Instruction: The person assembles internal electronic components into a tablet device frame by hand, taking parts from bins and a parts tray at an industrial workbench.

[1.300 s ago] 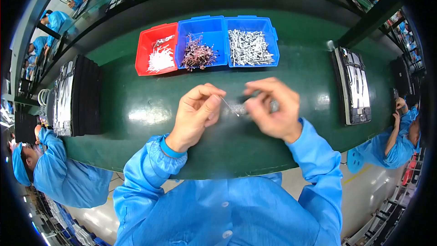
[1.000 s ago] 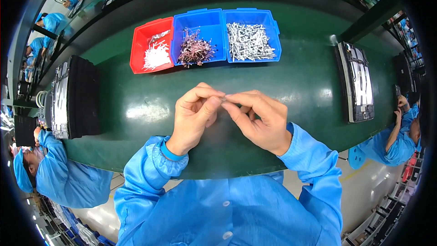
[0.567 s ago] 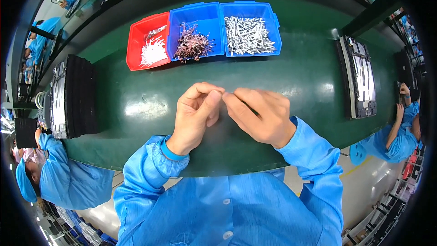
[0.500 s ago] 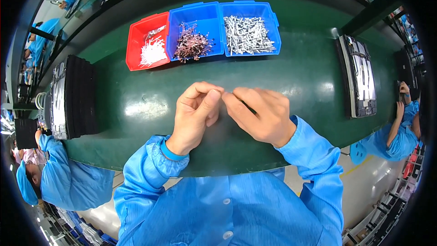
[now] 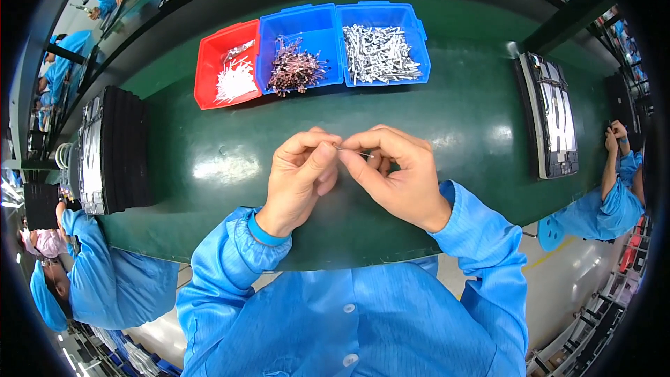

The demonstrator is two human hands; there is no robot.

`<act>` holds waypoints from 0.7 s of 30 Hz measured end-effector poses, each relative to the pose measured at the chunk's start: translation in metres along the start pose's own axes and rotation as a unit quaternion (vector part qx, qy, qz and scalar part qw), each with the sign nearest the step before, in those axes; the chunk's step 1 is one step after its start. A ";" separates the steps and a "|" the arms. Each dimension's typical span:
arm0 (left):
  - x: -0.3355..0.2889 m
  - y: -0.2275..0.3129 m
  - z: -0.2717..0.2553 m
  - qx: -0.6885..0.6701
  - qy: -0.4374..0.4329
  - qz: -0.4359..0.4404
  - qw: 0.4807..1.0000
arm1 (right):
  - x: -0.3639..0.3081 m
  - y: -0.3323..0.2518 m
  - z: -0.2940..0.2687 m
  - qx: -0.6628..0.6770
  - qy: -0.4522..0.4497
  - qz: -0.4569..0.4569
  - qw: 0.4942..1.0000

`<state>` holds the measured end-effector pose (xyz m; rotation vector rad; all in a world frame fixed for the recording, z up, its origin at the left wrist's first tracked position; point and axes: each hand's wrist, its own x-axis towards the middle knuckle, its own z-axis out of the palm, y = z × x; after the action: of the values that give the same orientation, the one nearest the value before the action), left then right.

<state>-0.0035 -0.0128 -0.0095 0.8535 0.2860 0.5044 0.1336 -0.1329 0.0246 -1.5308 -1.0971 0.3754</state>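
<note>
Above the near middle of the green table, my two hands meet fingertip to fingertip. My left hand is closed in a pinch on one end of a thin wire. From that pinch the wire runs across to the right, under the fingers of my right hand. Thumb and forefinger of the right hand close on the wire near the left fingertips, its other fingers curled. A small pale tip shows by the right fingers. What exactly sits between the fingertips is too small to make out.
Beyond my hands stand a red bin of thin white pieces, a blue bin of dark reddish wires and another blue bin of silvery-white pieces. Black stacked panels stand left, a device stack right. Co-workers sit at both sides.
My right hand has turned and its fingers have opened out slightly, so the thin wire now shows between the hands. My left hand stays nearly in place.
</note>
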 end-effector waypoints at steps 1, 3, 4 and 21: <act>0.001 -0.001 -0.001 0.000 0.000 0.000 1.000 | 0.000 0.000 -0.001 -0.001 -0.001 -0.003 1.000; 0.002 -0.002 -0.002 -0.001 -0.007 0.009 1.000 | -0.001 0.001 -0.001 -0.002 -0.002 -0.006 1.000; 0.002 -0.003 -0.002 0.000 -0.008 0.008 1.000 | -0.001 0.002 0.000 0.002 0.006 -0.019 1.000; -0.003 0.000 0.005 0.096 0.009 0.037 0.995 | -0.003 0.004 -0.001 -0.003 0.050 -0.114 0.992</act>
<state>-0.0035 -0.0179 -0.0060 1.0506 0.3242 0.5591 0.1347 -0.1352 0.0202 -1.3971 -1.1791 0.1379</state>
